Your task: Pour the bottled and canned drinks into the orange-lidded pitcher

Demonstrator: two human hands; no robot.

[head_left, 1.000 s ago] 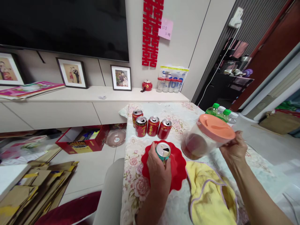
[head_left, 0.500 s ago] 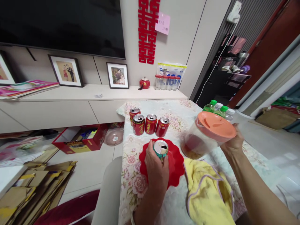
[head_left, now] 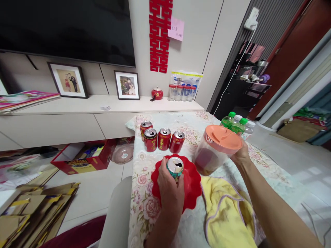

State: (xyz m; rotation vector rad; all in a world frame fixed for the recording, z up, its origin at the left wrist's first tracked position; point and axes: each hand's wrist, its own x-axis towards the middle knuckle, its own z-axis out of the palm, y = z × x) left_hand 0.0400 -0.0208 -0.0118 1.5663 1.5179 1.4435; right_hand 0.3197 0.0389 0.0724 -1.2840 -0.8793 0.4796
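My left hand (head_left: 170, 186) is wrapped round a green can (head_left: 175, 166) with an opened top, over a red scalloped plate (head_left: 192, 182). At the right, my right hand (head_left: 241, 152) grips the edge of the orange lid (head_left: 223, 137) of a clear pitcher (head_left: 209, 158). That pitcher is tilted, with some brown liquid low in it. Beyond the plate stand several red cans, among them one at the front left (head_left: 150, 140), a middle one (head_left: 164, 139) and a right one (head_left: 177, 142). A yellow cloth (head_left: 224, 213) lies crumpled right of the plate.
Bottles with green and white caps (head_left: 238, 125) stand behind the pitcher. The table has a floral cloth (head_left: 147, 193). Against the wall, a white cabinet (head_left: 95, 103) holds photo frames, a red pot (head_left: 157, 93) and jars. Flattened cardboard (head_left: 38, 210) lies on the floor at left.
My right hand and the pitcher have moved left, nearer the plate, and the pitcher's lid looks less tilted. My left hand still holds the green can over the plate. The view has shifted slightly.
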